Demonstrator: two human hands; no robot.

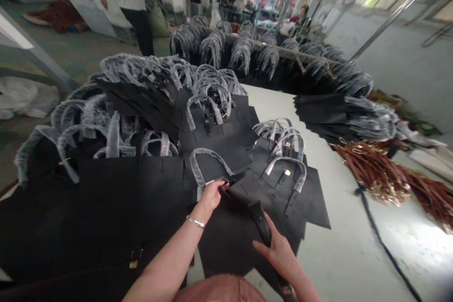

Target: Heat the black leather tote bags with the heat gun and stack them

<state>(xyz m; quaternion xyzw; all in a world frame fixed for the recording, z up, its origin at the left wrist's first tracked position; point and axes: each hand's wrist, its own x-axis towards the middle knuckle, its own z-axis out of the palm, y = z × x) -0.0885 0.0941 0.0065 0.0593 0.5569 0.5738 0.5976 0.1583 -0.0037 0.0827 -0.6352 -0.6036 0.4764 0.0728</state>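
Near the middle of the view, my left hand has its fingers pinched on a short black strap of a black bag panel. A plastic-wrapped handle arches just beyond those fingers. To the right and closer to me, my right hand is wrapped around a black handheld tool with a wide, flat-looking head. The tool's exact kind cannot be made out. Its head is over the panel; whether it touches is unclear. Beside it on the right lie more black panels with wrapped handles and a gold-coloured clasp.
Stacked black bag panels with wrapped handles fill the left. On the pale table at right lie brown straps with metal hooks and a black cord. Behind, a rack bears many handles. A person stands far left.
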